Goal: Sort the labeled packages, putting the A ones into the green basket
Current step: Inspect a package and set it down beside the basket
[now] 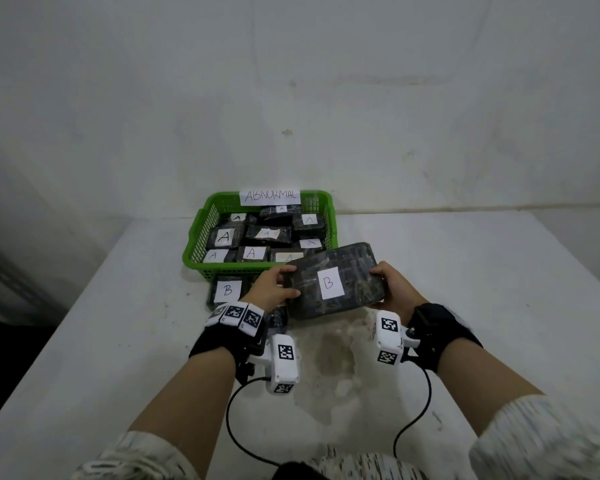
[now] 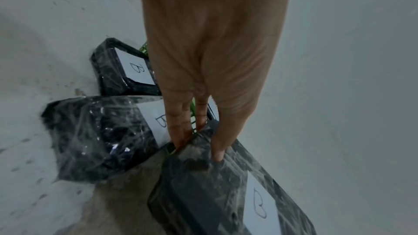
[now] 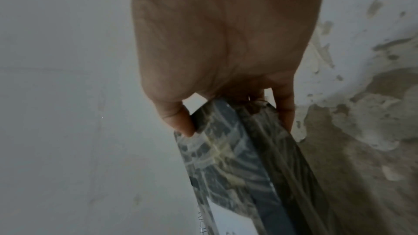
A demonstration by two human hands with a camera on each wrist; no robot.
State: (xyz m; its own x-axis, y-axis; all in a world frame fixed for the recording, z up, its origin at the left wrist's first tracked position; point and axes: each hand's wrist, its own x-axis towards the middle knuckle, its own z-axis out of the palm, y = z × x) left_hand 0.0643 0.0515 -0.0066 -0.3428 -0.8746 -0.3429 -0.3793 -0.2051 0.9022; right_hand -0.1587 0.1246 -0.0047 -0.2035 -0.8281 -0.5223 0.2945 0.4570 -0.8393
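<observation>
Both hands hold up a large dark plastic-wrapped package (image 1: pixel 340 271) with a white B label, tilted above the table in front of the green basket (image 1: pixel 201 251). My left hand (image 1: pixel 274 285) grips its left end, thumb on top (image 2: pixel 217 149). My right hand (image 1: pixel 392 285) grips its right end, thumb on the labelled face (image 3: pixel 181 122). The basket carries an ABNORMAL sign and holds several dark packages labelled A (image 1: pixel 224 237). Another B package (image 1: pixel 227 291) lies on the table just in front of the basket. A second one (image 2: pixel 101 135) lies beside it, half hidden by my left wrist in the head view.
The white table (image 1: pixel 482 289) has a worn, stained patch (image 1: pixel 336 355) near its front middle. A pale wall rises right behind the basket. The table's left edge (image 1: pixel 84 289) drops to a dark floor. Camera cables run from my wrists toward my body.
</observation>
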